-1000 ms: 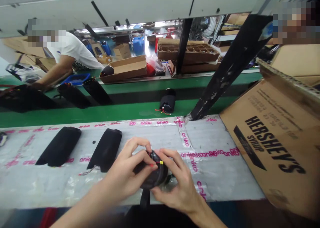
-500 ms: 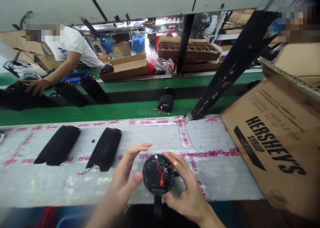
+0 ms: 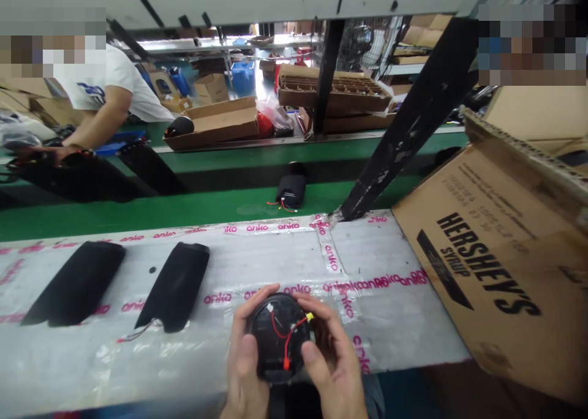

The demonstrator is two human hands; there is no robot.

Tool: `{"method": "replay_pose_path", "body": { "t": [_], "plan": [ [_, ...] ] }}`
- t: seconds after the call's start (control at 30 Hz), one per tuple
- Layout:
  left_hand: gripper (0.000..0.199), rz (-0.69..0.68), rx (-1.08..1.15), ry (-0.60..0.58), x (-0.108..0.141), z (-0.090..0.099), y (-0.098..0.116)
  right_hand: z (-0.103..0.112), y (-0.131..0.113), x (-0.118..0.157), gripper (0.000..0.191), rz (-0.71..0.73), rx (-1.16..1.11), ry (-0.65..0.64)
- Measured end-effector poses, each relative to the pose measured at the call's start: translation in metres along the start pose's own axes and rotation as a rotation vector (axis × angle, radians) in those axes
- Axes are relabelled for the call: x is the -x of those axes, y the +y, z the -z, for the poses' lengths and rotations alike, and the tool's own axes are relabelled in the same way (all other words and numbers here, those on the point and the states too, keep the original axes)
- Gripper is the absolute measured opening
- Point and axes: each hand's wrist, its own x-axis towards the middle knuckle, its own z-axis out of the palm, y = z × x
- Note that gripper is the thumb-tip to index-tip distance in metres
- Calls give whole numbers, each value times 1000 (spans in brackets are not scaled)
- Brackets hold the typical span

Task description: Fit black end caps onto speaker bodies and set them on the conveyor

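Right at the near edge of the counter (image 3: 390, 321), which is sheeted in clear plastic and pink "anko" tape, the person's left hand (image 3: 243, 370) and right hand (image 3: 333, 370) grip a round black casing (image 3: 278, 336) from both sides, fingers curled behind its rim and thumbs across the front. It is held up off the plastic, its open face turned upward. Inside lies a looped red wire (image 3: 288, 339) running to a yellow-tipped connector (image 3: 310, 316) at the rim.

Just left of the hands, two long black padded sleeves (image 3: 174, 287) (image 3: 76, 283) lie on the counter, the nearer one trailing thin leads. To the right, a tilted Hershey's Syrup carton (image 3: 478, 266) leans by the counter; its contents are hidden from here.

Beyond, a short black padded sleeve (image 3: 291, 189) with red leads sits on a green conveyor belt (image 3: 138, 214). Farther back, an open cardboard tray (image 3: 211, 122) holds a black domed object (image 3: 179, 125) at its end, and a carton of cardboard dividers (image 3: 335, 88) stands behind it. At far left, a co-worker in a white T-shirt (image 3: 110, 82) rests a hand (image 3: 59, 154) on black items near a blue tray (image 3: 122, 143).
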Motion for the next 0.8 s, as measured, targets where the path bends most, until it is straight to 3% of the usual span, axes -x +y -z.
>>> {"method": "replay_pose_path", "body": {
  "t": [0.13, 0.2, 0.3, 0.37, 0.43, 0.63, 0.8],
  "plan": [
    [53, 33, 45, -9, 3, 0, -1, -7, -1, 3, 29, -6, -28, 57],
    [51, 49, 11, -84, -2, 10, 3, -2, -6, 1, 28, 6, -3, 24],
    [59, 58, -82, -416, -21, 37, 18, 10, -14, -4, 28, 4, 63, -62],
    [77, 20, -195, -669, -40, 56, 29, 15, -18, -7, 30, -16, 100, -93],
    [95, -80, -363, -777, -58, 70, 37, 16, -20, -8, 32, -34, 116, -86],
    [114, -492, -626, -817, -77, 74, 44, 15, -18, -7, 34, -103, 94, -37],
    [113, -488, -690, -845, -74, 73, 49, 21, -14, -9, 33, -114, 45, -53]
  ]
}}
